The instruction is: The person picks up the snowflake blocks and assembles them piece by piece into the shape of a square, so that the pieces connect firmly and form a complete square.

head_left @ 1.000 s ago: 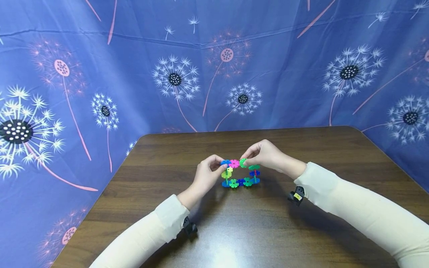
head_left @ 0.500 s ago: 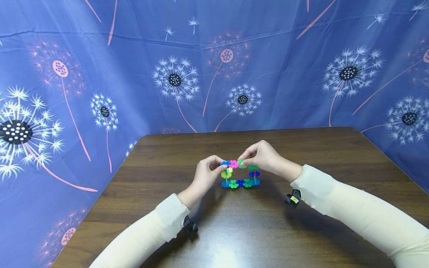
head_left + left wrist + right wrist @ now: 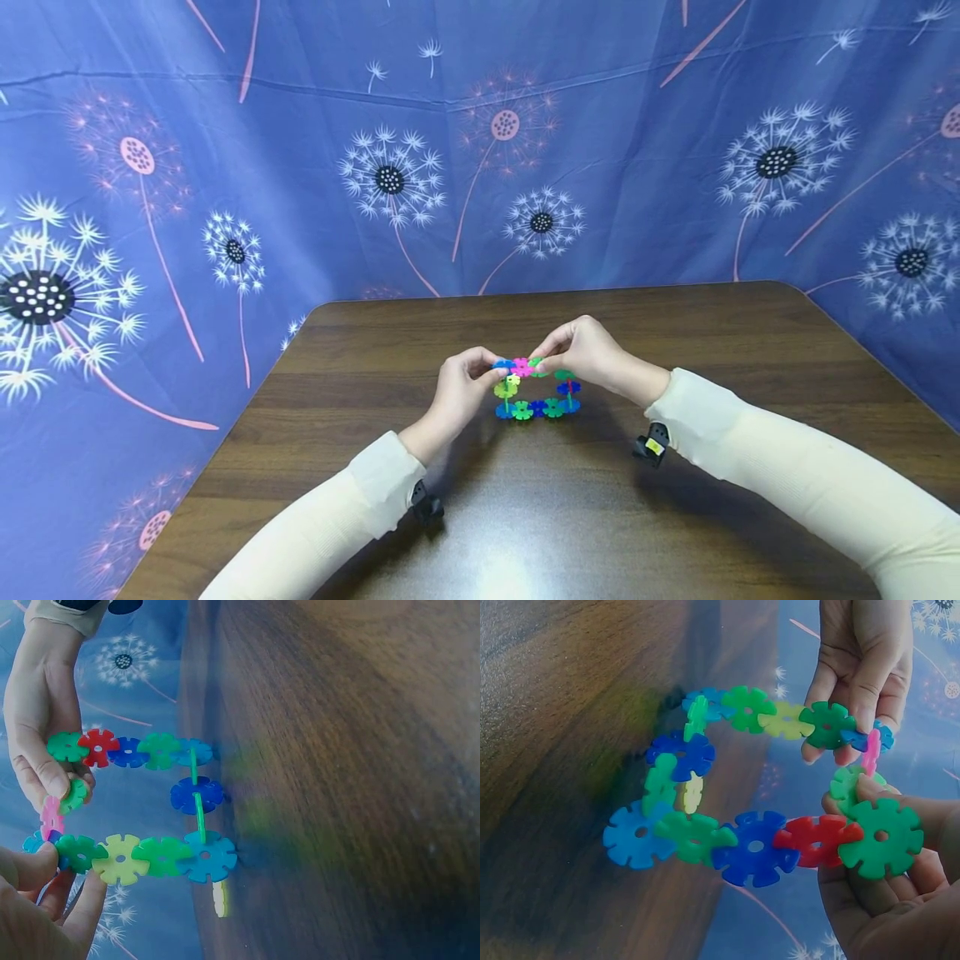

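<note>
Notched plastic flower discs are joined edge to edge into an upright frame; its bottom row includes a green disc (image 3: 522, 410) and rests on the table. At the upper left corner my left hand (image 3: 461, 392) pinches a blue disc (image 3: 32, 841) between thumb and fingers. A pink disc (image 3: 871, 753) links it to a light green disc (image 3: 847, 787), which my right hand (image 3: 592, 350) pinches. Near the right fingers, a darker green disc (image 3: 881, 838) tops the right side, above a red disc (image 3: 817, 840). The left side holds a yellow disc (image 3: 121, 859).
The brown wooden table (image 3: 525, 500) has its far edge against a blue dandelion-print cloth (image 3: 450, 208). A small pale yellow disc (image 3: 694, 793) shows by the frame's lower part in the right wrist view. Black wrist cameras hang under both cuffs.
My right hand has shifted slightly left with the light green disc, nearer my left hand. The left hand keeps its hold on the blue disc, and the frame's bottom row has barely moved.
</note>
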The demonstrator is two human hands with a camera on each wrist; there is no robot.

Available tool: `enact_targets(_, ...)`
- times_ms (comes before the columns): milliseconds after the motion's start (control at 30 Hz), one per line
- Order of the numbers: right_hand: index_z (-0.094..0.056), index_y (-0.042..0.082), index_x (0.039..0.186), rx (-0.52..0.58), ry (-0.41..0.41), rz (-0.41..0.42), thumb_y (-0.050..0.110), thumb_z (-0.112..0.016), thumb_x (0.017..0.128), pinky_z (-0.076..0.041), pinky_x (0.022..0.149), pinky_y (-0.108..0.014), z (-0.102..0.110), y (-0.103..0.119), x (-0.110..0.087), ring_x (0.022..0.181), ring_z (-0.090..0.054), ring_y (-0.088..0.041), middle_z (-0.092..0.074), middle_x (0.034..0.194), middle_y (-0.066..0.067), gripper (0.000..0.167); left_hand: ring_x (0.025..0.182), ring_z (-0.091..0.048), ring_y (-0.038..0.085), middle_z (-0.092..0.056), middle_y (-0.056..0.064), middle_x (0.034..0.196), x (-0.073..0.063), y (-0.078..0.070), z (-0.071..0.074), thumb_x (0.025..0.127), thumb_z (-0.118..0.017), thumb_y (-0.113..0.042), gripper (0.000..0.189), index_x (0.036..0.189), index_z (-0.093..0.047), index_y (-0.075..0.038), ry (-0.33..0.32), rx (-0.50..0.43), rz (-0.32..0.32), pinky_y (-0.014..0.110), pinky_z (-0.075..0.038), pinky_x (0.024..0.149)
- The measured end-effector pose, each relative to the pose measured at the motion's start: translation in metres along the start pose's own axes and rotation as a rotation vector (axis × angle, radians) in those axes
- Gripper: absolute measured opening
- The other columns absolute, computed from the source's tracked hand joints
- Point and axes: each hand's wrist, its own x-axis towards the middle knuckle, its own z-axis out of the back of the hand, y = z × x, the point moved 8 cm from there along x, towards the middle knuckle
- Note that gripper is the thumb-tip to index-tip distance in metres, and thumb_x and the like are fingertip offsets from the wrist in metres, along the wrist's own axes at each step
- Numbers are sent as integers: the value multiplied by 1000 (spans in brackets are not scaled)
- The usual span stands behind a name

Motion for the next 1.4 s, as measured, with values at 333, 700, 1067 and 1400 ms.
enact_targets(333, -78, 10, 92, 121, 116, -7, 19, -83, 77, -55, 78, -32, -2, -8, 3, 94, -67, -18, -76, 91, -3, 18, 76, -66, 13, -73, 15, 88, -3, -1, 0, 86, -71, -5, 6, 88, -69, 0, 9, 29, 10, 22, -52, 69)
enact_targets(700, -69, 0, 111, 424, 230, -113, 21, -74, 86, -51, 96, -44, -2, -45, 31, 91, -70, -16, -75, 99, -3, 32, 71, -59, 6, -72, 12, 86, -5, 6, 1, 87, -71, -8, 6, 90, -69, -3, -14, 37, 4, 21, -50, 67)
enact_targets(1067, -54, -12, 129, 427, 283, -106, 7, -71, 87, -50, 97, -36, -28, -56, 56, 104, -67, -15, -63, 125, -23, 49, 79, -66, 14, -73, 12, 90, -4, 4, 0, 86, -71, -6, 6, 92, -69, -5, -2, 36, 2, 25, -54, 75)
enact_targets(1400, -62, -3, 125, 244, 313, -119, 6, -67, 89, -52, 91, -30, -51, -64, 68, 106, -65, -19, -68, 120, -16, 37, 70, -59, 7, -71, 12, 85, -6, 3, 5, 86, -71, -6, 6, 92, -69, -4, -5, 49, 5, 20, -48, 65)
